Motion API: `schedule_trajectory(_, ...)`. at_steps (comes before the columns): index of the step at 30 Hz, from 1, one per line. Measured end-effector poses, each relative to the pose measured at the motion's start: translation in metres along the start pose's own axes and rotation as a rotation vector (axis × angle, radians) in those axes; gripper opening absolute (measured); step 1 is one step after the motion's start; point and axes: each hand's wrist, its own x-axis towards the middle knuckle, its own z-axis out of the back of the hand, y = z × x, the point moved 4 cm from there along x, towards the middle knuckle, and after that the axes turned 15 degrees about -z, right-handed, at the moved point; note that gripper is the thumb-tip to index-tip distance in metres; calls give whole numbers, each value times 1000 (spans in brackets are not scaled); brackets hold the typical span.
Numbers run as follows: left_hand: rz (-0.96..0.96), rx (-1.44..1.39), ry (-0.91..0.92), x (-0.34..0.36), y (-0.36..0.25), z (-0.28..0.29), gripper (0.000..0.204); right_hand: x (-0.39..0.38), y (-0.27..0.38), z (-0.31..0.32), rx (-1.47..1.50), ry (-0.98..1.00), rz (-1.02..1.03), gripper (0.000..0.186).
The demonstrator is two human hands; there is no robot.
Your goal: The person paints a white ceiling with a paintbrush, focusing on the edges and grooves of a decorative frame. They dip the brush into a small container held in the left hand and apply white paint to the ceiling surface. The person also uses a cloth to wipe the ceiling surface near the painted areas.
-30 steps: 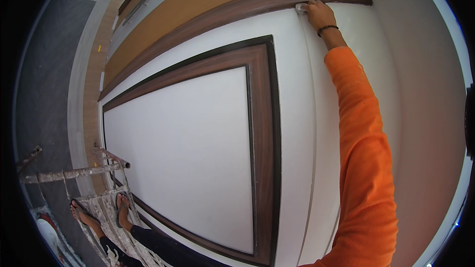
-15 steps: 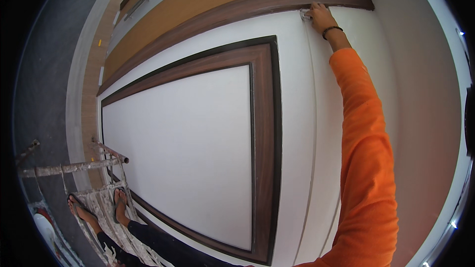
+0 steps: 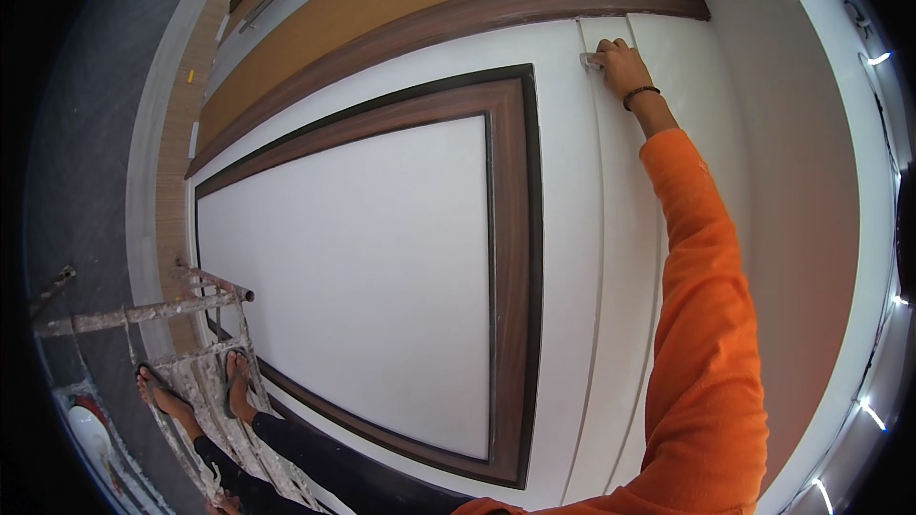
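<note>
"What fills the view?"
"A white wall (image 3: 563,229), its edges bent by the lens. A large brown frame (image 3: 510,277) with a black border is set on it, and brown wooden trim (image 3: 420,24) crosses above. At lower left, sandalled feet (image 3: 239,381) stand on a spattered platform (image 3: 202,386)."
"And the arm?"
"An orange sleeve (image 3: 706,305) rises up the right side, leading to the right hand (image 3: 623,69) over a long white band (image 3: 625,277)."
"What differs from a second ago?"
"The hand sits lower, no longer against the trim; bare band shows between them. More small lights (image 3: 873,415) appear along the right rim."
"Where is the thing being handled?"
"A small pale piece (image 3: 590,61), its kind unclear, is gripped in the bent fingers, sticking out at the hand's left, by the band's left edge. The left hand's state I cannot tell."
</note>
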Motion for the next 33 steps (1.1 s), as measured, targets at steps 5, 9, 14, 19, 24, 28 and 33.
schedule_trajectory(5,-19,-3,-72,-14,89,25,52,-31,5,11,-39,15,-31,27)
schedule_trajectory(9,23,-157,-55,1,62,37,50,-54,11,18,-43,42,-42,28)
schedule_trajectory(14,-5,-252,-65,13,73,52,51,-88,18,32,-75,88,-38,27)
schedule_trajectory(19,-45,-240,-36,23,66,66,52,-128,24,38,-56,123,-12,26)
schedule_trajectory(24,15,-198,-64,26,104,76,48,-162,24,48,-17,128,0,25)
schedule_trajectory(28,39,-116,-24,39,89,81,50,-195,26,49,-55,198,12,23)
schedule_trajectory(33,64,-62,-19,43,91,82,53,-210,34,57,-43,175,36,23)
